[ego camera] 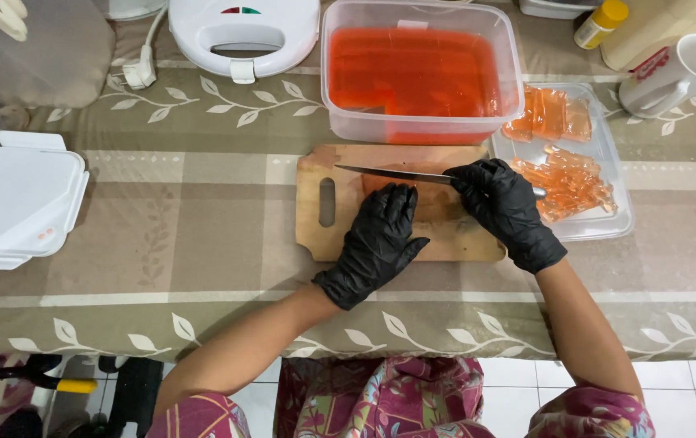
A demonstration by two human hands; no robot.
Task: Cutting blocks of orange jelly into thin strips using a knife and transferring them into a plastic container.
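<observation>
Leaf-patterned tablecloth (202, 219); wooden board (315, 235) — white tiled floor (689, 381) below.

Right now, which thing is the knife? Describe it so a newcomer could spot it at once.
Find the wooden cutting board at the middle of the table. Across its far half lies the knife, gripped by the gloved right hand, with the left hand pressing orange jelly beside it. It is the only long, thin metal blade there.
</observation>
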